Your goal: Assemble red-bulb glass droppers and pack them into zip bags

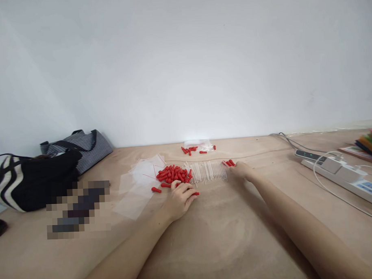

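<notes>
Few of the clear tubes (209,172) seem capped, by my right hand (241,171), its grip unclear; many red bulbs (172,174) remain, one pinched in my left hand (178,200).

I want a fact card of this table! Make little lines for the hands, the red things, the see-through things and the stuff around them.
Left hand: at the near edge of the red pile; grip unclear
Right hand: by a few red pieces; grip unclear
See-through: a row of thin tubes right of the pile; flat plastic bags left of it
Far left: black bag, striped bag
Far right: power strip
</notes>
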Demonstrator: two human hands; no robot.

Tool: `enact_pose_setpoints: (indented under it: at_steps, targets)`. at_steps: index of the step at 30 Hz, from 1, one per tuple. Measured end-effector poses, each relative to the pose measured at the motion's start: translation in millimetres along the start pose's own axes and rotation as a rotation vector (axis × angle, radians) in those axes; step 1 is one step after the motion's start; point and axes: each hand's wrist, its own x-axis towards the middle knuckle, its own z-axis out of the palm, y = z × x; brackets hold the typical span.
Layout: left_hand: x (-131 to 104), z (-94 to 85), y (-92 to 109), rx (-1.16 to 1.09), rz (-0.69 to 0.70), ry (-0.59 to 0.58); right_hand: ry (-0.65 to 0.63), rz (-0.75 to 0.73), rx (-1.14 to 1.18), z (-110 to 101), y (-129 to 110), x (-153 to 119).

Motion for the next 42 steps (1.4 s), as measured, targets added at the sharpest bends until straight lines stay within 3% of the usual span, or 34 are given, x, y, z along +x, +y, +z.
enact_pose_setpoints:
  at_steps: [6,7,9,11,14,27,42]
  targets:
    - [0.4,-2.0,3.9,-0.002,-0.044,-0.008,0.0,-0.185,0.133,4.1,-3.1,-28.9]
    - [0.2,-2.1,4.1,0.006,-0.05,-0.004,0.022,-0.25,0.155,9.0,-3.5,-37.4]
    - [-0.1,-2.0,4.4,0.034,-0.067,-0.001,0.118,-0.523,0.186,19.8,-3.9,-55.8]
    - [-0.2,-2.1,4.9,0.067,-0.087,0.001,0.201,-0.706,0.104,29.1,-4.9,-72.9]
    - [0.0,-2.9,6.1,0.101,-0.122,0.018,0.224,-0.835,0.0,36.2,-9.0,-89.1]
    - [1.1,-6.5,12.0,0.077,-0.149,0.044,0.094,-0.84,-0.019,37.8,-17.5,-96.6]
    - [2.1,-4.3,18.9,0.078,-0.139,0.109,0.175,-0.897,0.019,43.1,-24.5,-100.4]
